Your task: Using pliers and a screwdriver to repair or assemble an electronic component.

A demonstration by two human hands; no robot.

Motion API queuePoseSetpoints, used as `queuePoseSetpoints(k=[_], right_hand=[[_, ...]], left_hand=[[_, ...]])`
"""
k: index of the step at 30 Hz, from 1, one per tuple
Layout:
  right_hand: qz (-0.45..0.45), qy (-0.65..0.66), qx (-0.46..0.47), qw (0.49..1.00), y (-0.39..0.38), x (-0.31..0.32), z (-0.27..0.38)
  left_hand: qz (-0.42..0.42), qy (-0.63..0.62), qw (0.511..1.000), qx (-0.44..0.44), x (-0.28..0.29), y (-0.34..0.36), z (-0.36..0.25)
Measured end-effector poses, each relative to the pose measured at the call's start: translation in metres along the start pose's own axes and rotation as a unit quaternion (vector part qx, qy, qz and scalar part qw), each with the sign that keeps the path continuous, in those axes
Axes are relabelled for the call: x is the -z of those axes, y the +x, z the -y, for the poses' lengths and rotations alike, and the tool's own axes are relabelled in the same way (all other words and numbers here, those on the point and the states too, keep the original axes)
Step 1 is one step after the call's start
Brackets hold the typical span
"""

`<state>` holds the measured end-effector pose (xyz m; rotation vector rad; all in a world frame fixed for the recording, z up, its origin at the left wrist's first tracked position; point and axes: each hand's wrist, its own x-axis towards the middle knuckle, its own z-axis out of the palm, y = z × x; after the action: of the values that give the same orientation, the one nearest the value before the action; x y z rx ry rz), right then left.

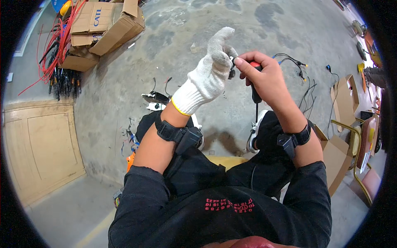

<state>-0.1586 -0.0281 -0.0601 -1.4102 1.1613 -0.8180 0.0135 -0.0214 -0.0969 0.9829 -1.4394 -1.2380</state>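
My left hand point(210, 70) wears a white knit glove with a grey palm and yellow cuff edge. Its index finger points up and away, while the other fingers curl round a small dark piece point(232, 74) too hidden to name. Close beside it, my bare right hand point(261, 76) grips a screwdriver point(256, 96) with a red and black handle, its thin shaft pointing down. The right thumb and index fingertip meet at the small dark piece near the glove. On the floor left of the gloved wrist lies a black and white part point(156, 98) with short wires.
Loose cables point(294, 60) lie on the concrete floor beyond my right hand. Cardboard boxes point(108, 25), red wires point(62, 37) and black cables point(64, 82) are at the far left, above a wooden panel point(43, 149). Opened cardboard point(336, 161) and a chair point(364, 140) stand right.
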Motion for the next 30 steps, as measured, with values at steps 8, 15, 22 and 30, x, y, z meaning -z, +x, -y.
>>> queuePoseSetpoints(k=[8, 15, 22, 30], right_hand=[[0.029, 0.014, -0.030, 0.999, 0.001, 0.004, -0.003], [0.064, 0.077, -0.076, 0.992, 0.001, 0.006, 0.002], [0.042, 0.005, -0.022, 0.999, -0.003, 0.004, -0.001], [0.048, 0.062, -0.059, 0.995, -0.003, 0.006, -0.004]], left_hand=[[0.026, 0.005, 0.999, 0.023, 0.000, -0.003, -0.008], [0.016, 0.024, 1.000, 0.011, 0.002, -0.002, -0.010], [0.006, -0.007, 0.998, 0.055, 0.001, -0.006, -0.007], [0.018, 0.046, 0.997, -0.055, 0.002, 0.000, -0.001]])
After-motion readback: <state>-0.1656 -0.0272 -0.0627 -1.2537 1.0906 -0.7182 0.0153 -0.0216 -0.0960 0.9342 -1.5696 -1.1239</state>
